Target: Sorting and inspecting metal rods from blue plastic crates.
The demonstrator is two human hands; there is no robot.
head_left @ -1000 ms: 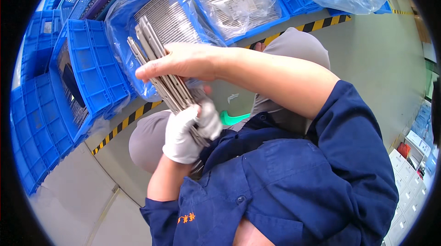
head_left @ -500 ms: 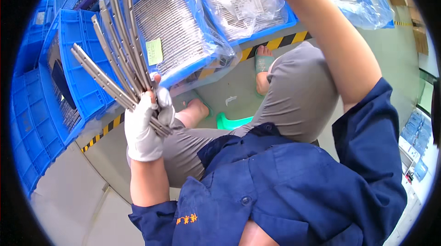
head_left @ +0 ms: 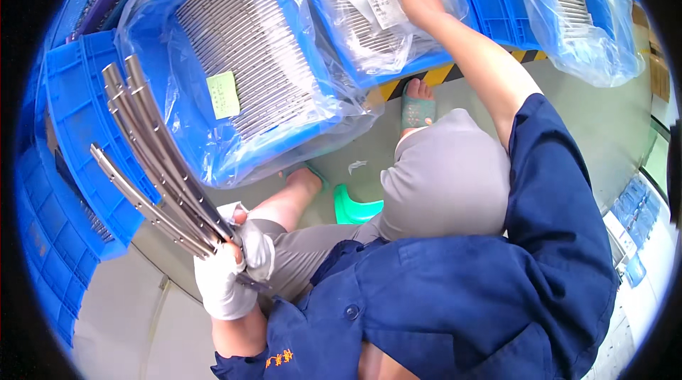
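A fanned bundle of rods, slim, gently curved, shiny grey metal dotted with small holes, stands left of the blue crate; my gloved left hand clamps it near the lower ends. Right of that crate, my bare right hand meets a white label; whether its fingers grip, I cannot tell.

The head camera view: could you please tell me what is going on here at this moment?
The person's left hand, in a white glove, holds a fanned bundle of metal rods. The bare right hand is stretched over a blue crate, its fingertips by a white paper sheet; whether they touch it, I cannot tell. Beside it, a plastic-lined blue crate contains a row of similar rods with a yellow-green note on them.
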